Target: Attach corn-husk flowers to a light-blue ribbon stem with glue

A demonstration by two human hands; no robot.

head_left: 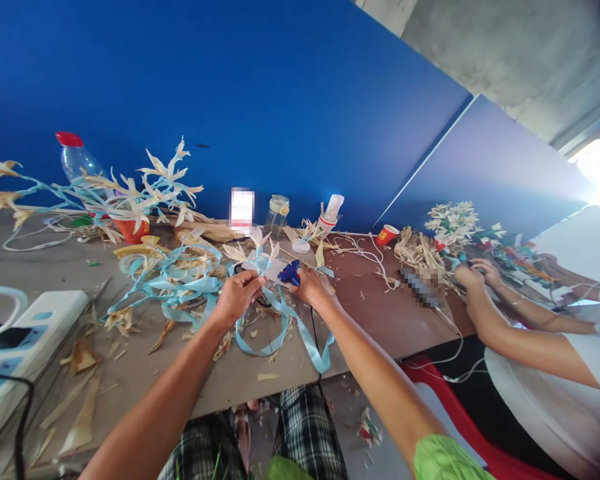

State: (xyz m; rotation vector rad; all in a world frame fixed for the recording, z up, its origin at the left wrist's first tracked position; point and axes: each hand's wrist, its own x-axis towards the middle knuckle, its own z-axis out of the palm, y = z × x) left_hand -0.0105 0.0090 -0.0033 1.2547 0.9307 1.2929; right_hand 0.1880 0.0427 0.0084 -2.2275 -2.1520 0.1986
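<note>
My left hand (239, 297) pinches the base of a pale husk flower (255, 250), its petals pointing up and away from me. My right hand (313, 287) is wrapped round a blue glue gun (290, 273), its front end close to the flower's base. A black cord hangs below that hand. Light blue ribbon (321, 360) trails in loops from the flower over the table's front edge. Left of my left hand lies a heap of blue ribbon (190, 287) and wrapped stems with husk pieces.
A white power strip (35, 360) lies at the left. Behind stand a branch of husk flowers (165, 170), a red-capped bottle (77, 160), a clear jar (279, 210) and a red cup (387, 234). Husk scraps litter the table (380, 313). A co-worker's arms (510, 320) reach in at right.
</note>
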